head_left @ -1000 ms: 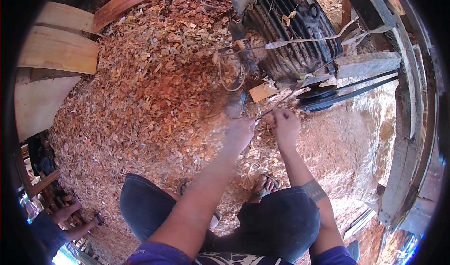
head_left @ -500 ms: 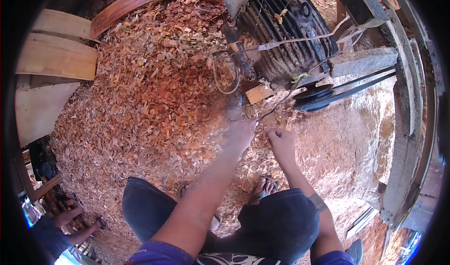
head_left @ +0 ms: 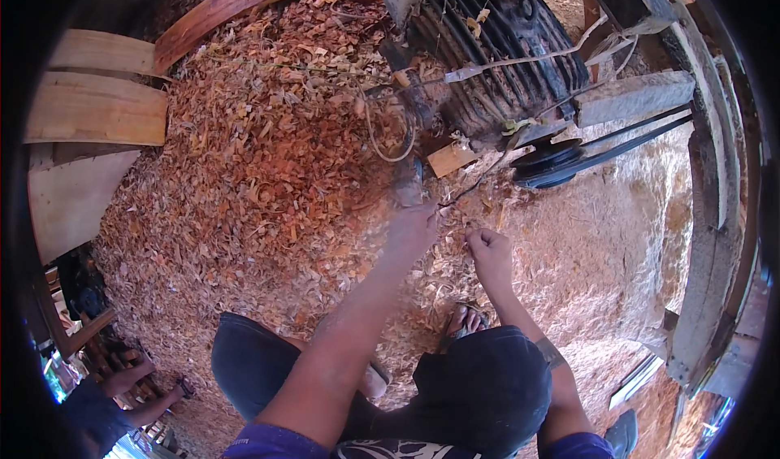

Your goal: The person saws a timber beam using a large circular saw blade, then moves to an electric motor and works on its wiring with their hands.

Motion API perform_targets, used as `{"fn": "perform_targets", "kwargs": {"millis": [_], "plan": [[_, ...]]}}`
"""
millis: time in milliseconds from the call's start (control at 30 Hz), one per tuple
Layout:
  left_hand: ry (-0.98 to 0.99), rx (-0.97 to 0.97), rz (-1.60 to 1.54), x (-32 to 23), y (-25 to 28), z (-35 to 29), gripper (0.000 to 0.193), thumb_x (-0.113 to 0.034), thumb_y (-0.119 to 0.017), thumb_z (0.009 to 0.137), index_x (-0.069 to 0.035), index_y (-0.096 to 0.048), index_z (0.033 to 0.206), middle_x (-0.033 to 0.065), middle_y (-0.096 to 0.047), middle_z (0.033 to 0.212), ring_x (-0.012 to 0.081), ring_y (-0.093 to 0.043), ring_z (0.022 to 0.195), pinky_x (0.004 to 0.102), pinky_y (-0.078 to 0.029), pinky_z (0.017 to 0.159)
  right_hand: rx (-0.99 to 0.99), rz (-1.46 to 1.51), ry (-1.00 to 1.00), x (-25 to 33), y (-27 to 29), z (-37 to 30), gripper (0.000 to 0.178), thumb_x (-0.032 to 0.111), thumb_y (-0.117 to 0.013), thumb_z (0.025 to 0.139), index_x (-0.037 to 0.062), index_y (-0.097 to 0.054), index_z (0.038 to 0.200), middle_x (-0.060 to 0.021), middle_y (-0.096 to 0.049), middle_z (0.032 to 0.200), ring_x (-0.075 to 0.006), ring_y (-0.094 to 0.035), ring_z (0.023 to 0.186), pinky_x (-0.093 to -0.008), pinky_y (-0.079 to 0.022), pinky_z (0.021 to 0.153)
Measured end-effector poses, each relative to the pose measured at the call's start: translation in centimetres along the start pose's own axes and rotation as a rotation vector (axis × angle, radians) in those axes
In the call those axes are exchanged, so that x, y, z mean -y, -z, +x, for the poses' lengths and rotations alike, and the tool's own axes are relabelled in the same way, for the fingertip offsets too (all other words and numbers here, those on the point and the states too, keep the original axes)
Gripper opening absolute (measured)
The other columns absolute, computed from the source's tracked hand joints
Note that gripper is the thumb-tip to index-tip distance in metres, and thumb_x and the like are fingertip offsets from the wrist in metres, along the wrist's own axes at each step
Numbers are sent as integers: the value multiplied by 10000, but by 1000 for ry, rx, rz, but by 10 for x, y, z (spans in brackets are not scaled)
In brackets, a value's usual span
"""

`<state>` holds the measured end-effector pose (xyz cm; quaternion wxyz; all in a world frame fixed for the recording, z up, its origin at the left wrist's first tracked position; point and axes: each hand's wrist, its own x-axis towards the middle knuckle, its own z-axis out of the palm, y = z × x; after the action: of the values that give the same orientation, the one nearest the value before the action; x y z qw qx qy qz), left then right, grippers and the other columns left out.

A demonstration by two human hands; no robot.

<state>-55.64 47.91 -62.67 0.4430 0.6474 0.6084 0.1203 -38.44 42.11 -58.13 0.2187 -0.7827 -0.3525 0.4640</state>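
My left hand (head_left: 413, 228) is closed, a little blurred, its fingertips at the end of a thin dark wire (head_left: 470, 188) that runs down from the motor. Close by on the right, my right hand (head_left: 490, 249) is held in a pinch; what its fingers hold, if anything, is too small to make out. Beyond both hands lies a dusty dark electric motor (head_left: 496, 49) with cooling fins. A black pulley (head_left: 546, 163) at its near end carries a drive belt (head_left: 630, 149). A looped pale cable (head_left: 374, 138) hangs left of the motor.
Wood shavings (head_left: 244, 191) cover the ground at the left and centre. Boards (head_left: 97, 106) lie at the far left, and a timber frame (head_left: 705, 240) stands at the right. A small wood block (head_left: 451, 158) sits beside the motor. Another person's arm (head_left: 154, 410) shows at lower left.
My left hand has shifted slightly left along with the wire end. My right hand has moved down a little and stays pinched.
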Motion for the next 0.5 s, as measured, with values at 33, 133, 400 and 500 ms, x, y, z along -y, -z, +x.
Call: {"fn": "perform_targets", "kwargs": {"millis": [33, 133, 400, 500], "plan": [[25, -14, -32, -2, 5, -3, 333, -174, -599, 893, -99, -696, 1202, 181, -712, 1023, 356, -680, 897, 450, -537, 812, -3, 5, -6, 1, -1, -1, 352, 332, -650, 889, -12, -712, 854, -175, -608, 638, -231, -584, 582, -407, -457, 595], [143, -253, -75, 20, 17, -8, 316, -171, -624, 885, -47, -708, 1163, 144, -729, 905, 274, -692, 795, 367, -542, 707, -15, 74, 91, 22, -24, -11, 288, 221, -593, 928, -34, -725, 896, -17, -596, 614, -91, -516, 563, -273, -410, 553], [467, -180, -950, 18, 97, 35, 338, -182, -643, 936, -17, -643, 1232, -50, -454, 640, 45, -340, 489, 213, -292, 447, -101, -14, 374, 81, -99, 35, 421, 183, -585, 925, 48, -545, 1322, -162, -662, 824, -346, -639, 760, -448, -500, 716], [486, -109, -1013, 6, 103, 41, 293, -175, -630, 955, -24, -637, 1206, -67, -396, 622, 30, -298, 481, 205, -251, 437, -125, -52, 396, 85, -111, 51, 321, 141, -571, 921, 57, -589, 1230, -169, -688, 938, -405, -666, 783, -502, -519, 759]]}}
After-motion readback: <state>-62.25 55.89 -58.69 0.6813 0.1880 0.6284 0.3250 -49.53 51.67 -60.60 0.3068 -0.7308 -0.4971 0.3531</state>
